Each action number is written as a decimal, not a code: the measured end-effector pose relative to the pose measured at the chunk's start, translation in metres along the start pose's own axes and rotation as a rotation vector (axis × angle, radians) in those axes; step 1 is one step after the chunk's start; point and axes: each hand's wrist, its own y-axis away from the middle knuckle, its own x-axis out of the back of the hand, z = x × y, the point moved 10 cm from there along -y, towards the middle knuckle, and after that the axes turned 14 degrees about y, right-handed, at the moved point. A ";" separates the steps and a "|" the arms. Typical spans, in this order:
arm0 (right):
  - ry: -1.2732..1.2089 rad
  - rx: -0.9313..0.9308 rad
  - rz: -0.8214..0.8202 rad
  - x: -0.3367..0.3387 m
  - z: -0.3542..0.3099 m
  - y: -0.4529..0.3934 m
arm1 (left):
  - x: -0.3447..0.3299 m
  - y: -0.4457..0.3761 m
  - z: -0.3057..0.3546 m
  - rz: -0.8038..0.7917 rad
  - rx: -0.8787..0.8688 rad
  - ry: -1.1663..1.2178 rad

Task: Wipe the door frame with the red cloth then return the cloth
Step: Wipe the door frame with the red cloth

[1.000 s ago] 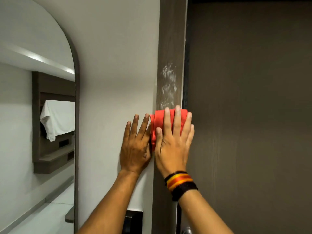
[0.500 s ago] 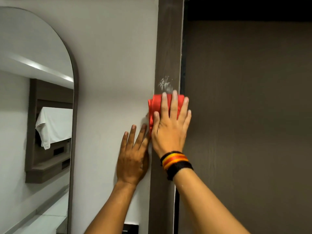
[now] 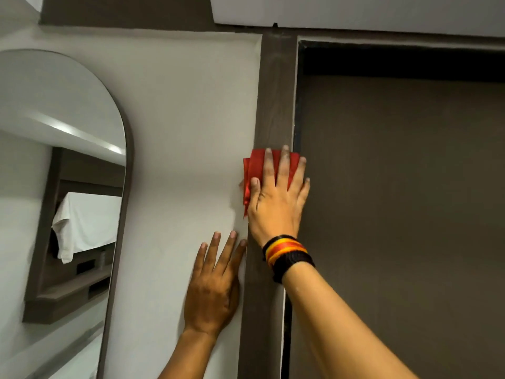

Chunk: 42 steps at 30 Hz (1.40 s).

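Note:
A dark brown door frame (image 3: pixel 276 99) runs vertically up the middle of the view. My right hand (image 3: pixel 276 203), with a striped wristband, presses a folded red cloth (image 3: pixel 255 168) flat against the frame; the cloth shows above and left of my fingers. My left hand (image 3: pixel 213 285) lies flat and spread on the white wall just left of the frame, lower down, holding nothing. The frame above the cloth looks free of white marks.
A brown door (image 3: pixel 396 201) fills the right side, with the frame's top bar (image 3: pixel 396 41) above it. An arched mirror (image 3: pixel 54 187) hangs on the white wall (image 3: pixel 191 119) at the left, reflecting a shelf and a white cloth.
My right hand has slid the red cloth upward along the frame, over the white smudges, which no longer show. The view has tilted up. My left hand stayed on the wall.

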 end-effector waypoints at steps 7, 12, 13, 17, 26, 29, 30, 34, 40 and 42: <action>-0.016 -0.017 -0.040 -0.017 0.009 0.072 | 0.000 0.002 0.001 -0.040 0.021 -0.010; -0.017 0.070 -0.005 0.014 -0.011 -0.054 | -0.003 0.001 -0.004 -0.043 0.019 -0.011; -0.024 0.072 -0.001 0.022 -0.013 -0.077 | -0.004 0.001 -0.004 -0.049 0.023 -0.011; -0.017 0.071 0.044 0.028 -0.014 -0.084 | -0.001 -0.001 -0.005 -0.049 0.026 -0.028; 0.023 0.095 0.051 0.024 -0.016 -0.088 | 0.006 -0.003 0.003 -0.067 -0.019 -0.019; 0.014 0.071 0.078 0.047 -0.024 -0.164 | 0.006 -0.007 0.002 -0.050 -0.044 0.002; 0.010 0.066 0.072 0.054 -0.028 -0.185 | 0.006 -0.009 0.003 -0.044 -0.059 -0.007; 0.006 0.061 0.055 0.068 -0.035 -0.223 | 0.011 -0.016 0.006 -0.009 -0.092 -0.022; 0.036 0.097 0.110 0.046 -0.022 -0.154 | 0.012 -0.012 0.008 -0.034 -0.091 -0.046; 0.049 0.105 0.096 0.048 -0.024 -0.170 | 0.011 -0.010 0.006 -0.048 -0.092 -0.029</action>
